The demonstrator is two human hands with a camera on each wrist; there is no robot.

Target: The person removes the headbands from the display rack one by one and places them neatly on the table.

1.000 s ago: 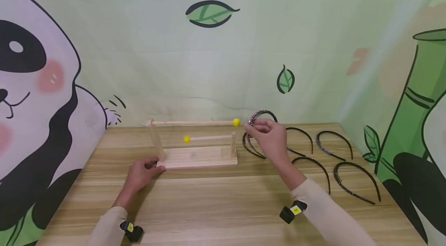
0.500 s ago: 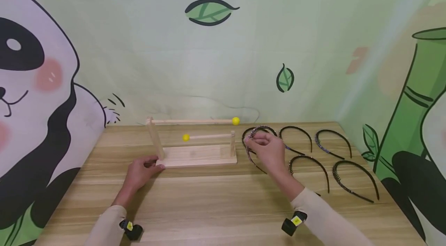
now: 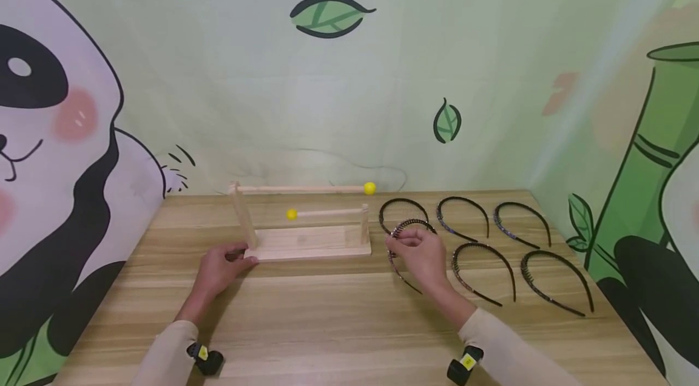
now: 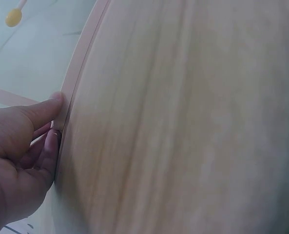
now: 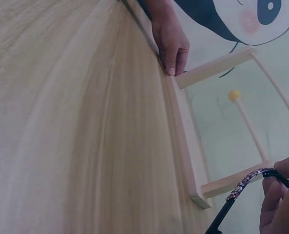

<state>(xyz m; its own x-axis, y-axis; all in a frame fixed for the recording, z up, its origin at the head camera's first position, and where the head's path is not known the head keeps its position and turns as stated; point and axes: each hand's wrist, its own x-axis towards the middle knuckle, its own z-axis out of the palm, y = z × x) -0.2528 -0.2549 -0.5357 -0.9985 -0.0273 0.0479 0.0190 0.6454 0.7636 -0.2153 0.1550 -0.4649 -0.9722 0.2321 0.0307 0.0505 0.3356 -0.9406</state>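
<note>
My left hand (image 3: 221,267) grips the left end of a wooden stand's base (image 3: 311,241); in the left wrist view its thumb (image 4: 49,107) lies against the base edge. Two posts rise from the base, each bearing a bare rod (image 3: 303,190) tipped with a yellow ball (image 3: 369,188). To the right of the stand, my right hand (image 3: 423,255) pinches a black toothed headband with glitter (image 5: 242,186) between thumb and fingers. That headband is near the tabletop, in front of another headband (image 3: 403,199). Whether its lower end touches the table cannot be made out.
More black headbands lie on the right of the wooden table (image 3: 327,325): two farther along the back row (image 3: 462,198), (image 3: 522,205) and two in front (image 3: 485,246), (image 3: 553,254). A printed panda cloth (image 3: 246,88) hangs behind the table.
My right hand has come down and toward me with the headband, away from the upper rod's ball, uncovering the headbands behind. The left hand keeps its place on the stand.
</note>
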